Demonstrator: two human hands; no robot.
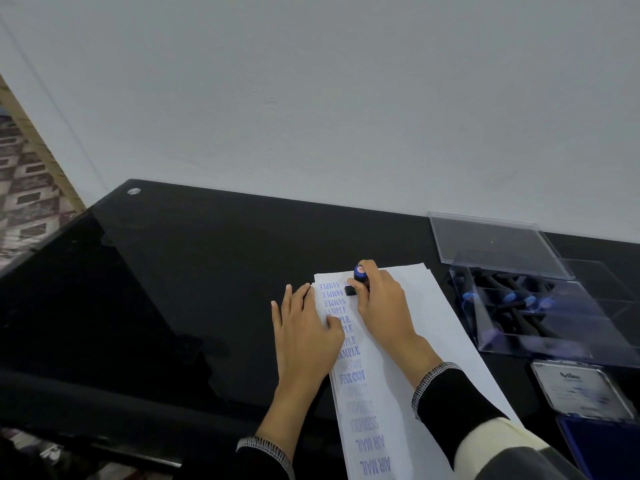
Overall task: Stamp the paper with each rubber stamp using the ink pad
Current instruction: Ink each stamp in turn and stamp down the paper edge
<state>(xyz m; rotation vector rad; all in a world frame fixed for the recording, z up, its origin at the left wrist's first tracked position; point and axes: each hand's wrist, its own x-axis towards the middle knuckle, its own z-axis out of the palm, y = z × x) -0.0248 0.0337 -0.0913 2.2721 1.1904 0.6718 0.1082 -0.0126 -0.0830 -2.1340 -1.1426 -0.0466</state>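
Observation:
A white sheet of paper (415, 327) lies on the black table, with a column of blue prints down its left side: SAMPLE several times, then FAX OUT, EXPRESS, AIR MAIL. My right hand (381, 303) grips a rubber stamp (358, 277) with a blue cap and black base, pressed upright on the paper's far left corner beside the top SAMPLE prints. My left hand (304, 327) lies flat with fingers spread on the paper's left edge. The open ink pad (602, 445), blue with its lid up, sits at the lower right.
A clear plastic box (540, 306) holding several black stamps with blue caps stands right of the paper, its lid open behind it. The black glass table (173, 271) stretches left to its edge. A white wall rises behind.

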